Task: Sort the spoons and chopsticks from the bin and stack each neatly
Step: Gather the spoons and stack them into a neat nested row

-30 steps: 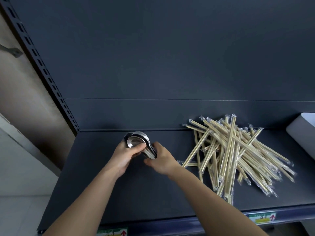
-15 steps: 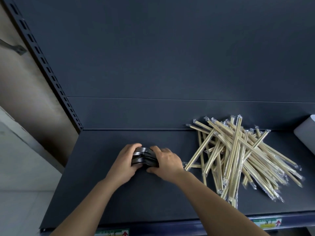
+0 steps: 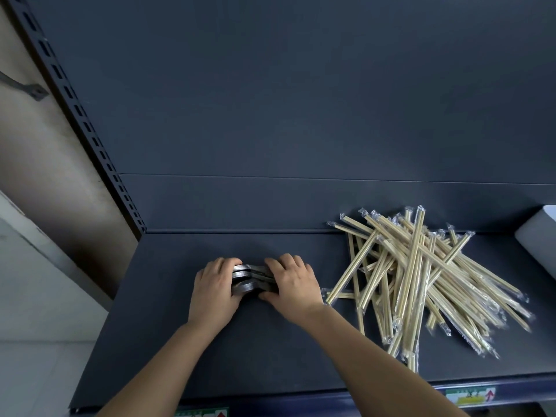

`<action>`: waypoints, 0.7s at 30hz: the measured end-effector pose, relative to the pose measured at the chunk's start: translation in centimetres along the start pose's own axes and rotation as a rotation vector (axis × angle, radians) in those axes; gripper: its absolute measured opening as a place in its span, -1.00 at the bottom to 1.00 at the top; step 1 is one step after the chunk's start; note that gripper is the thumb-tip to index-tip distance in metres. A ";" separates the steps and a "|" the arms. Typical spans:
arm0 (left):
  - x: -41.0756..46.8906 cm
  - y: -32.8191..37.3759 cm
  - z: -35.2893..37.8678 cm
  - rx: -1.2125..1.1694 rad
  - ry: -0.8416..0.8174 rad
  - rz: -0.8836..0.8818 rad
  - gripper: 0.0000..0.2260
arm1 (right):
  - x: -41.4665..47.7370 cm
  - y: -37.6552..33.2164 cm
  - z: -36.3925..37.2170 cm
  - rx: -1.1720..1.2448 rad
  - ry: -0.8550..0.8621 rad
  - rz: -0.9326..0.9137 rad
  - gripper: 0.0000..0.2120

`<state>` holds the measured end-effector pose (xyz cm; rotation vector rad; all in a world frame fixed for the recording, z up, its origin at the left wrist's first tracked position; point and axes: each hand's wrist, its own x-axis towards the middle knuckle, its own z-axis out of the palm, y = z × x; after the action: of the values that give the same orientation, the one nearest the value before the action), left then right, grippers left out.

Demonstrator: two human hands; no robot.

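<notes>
Head view, stacked spoons [image 3: 250, 279] gripped between left hand [image 3: 215, 291] and right hand [image 3: 293, 285]

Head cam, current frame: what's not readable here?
All from the head view.
Hidden: spoon stack, its count and both ends, under the left hand and right hand gripping it.
Cut off: white container, by the right edge; inside unseen.
Overlapped: chopsticks pile, wrappers cross, count untellable.
Too small and blurred: shelf label, text unreadable.
</notes>
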<state>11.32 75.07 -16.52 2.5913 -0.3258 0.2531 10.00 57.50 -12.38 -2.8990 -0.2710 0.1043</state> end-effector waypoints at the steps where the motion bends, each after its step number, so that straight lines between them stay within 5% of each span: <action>1: 0.0 -0.1 0.1 -0.006 -0.003 -0.014 -0.57 | -0.2 0.1 0.1 -0.017 -0.005 -0.004 -0.36; 4: 0.2 -0.1 -0.2 -0.048 -0.073 -0.010 -0.43 | -0.6 0.3 0.6 -0.032 -0.050 -0.033 -0.37; 8: 0.1 -0.1 -0.5 -0.045 -0.009 0.029 -0.63 | -0.5 0.5 0.3 -0.038 -0.011 -0.012 -0.46; 21: 0.3 -1.0 -1.0 0.141 0.054 0.051 -0.56 | 0.3 0.5 0.3 0.034 0.016 -0.007 -0.52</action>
<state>11.78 76.35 -16.10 2.7111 -0.3676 0.3756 10.37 57.16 -12.83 -2.8634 -0.2737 0.0837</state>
